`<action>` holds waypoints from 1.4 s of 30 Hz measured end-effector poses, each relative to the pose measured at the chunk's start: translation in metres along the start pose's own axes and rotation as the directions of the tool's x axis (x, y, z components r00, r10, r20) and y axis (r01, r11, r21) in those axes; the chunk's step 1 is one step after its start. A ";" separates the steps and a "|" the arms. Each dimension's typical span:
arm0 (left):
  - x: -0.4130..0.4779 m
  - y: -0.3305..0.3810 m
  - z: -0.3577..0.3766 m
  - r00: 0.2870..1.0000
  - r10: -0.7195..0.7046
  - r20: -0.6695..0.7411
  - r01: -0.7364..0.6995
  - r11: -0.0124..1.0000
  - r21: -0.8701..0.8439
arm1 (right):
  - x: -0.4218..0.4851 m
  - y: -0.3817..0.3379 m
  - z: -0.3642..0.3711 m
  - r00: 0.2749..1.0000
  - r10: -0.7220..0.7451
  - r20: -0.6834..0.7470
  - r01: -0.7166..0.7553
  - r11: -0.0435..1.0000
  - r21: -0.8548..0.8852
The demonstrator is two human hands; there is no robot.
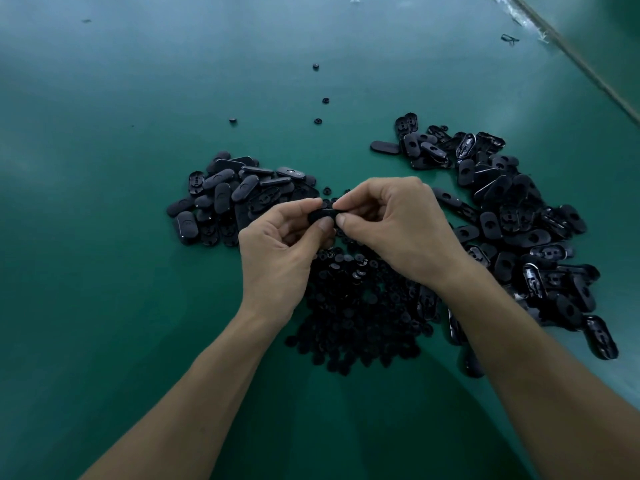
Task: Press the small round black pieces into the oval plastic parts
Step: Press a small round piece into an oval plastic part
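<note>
Oval plastic part [323, 215] pinched just above the surface, press step in hand.
Left hand [277, 244] and right hand [394, 223] each keep a narrow thumb-and-finger grip on its ends; can't tell if a round piece is seated. Heap of small round black pieces [360, 306] lies below. Right pile [512, 220] shows open holes, likely undone; the smaller left pile [235, 199] is likely finished, so under halfway. Green surface [121, 237], stray round pieces [317, 121] farther out; room unseen.
</note>
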State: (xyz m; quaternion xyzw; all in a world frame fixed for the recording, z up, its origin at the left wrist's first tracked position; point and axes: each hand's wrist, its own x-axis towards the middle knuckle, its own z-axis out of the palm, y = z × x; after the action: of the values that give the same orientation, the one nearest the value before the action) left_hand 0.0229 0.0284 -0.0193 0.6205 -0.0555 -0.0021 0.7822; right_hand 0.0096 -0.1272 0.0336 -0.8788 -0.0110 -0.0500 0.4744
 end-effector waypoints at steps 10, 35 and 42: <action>0.000 0.001 0.001 0.999 -0.007 -0.041 0.006 0.999 -0.038 | -0.001 0.003 0.004 0.994 -0.068 -0.089 0.071 0.997 0.033; 0.000 0.000 0.000 0.997 0.016 -0.073 -0.014 1.000 0.019 | -0.003 0.002 0.011 0.988 -0.075 -0.138 0.067 0.996 -0.059; 0.000 0.000 -0.002 0.999 -0.010 -0.038 0.009 1.000 -0.013 | 0.005 0.009 0.001 0.999 0.036 0.020 -0.038 0.991 0.127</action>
State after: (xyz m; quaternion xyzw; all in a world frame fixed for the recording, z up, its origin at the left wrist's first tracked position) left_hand 0.0236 0.0300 -0.0194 0.6155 -0.0376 0.0058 0.7872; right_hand 0.0154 -0.1318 0.0264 -0.8471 -0.0019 -0.0327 0.5304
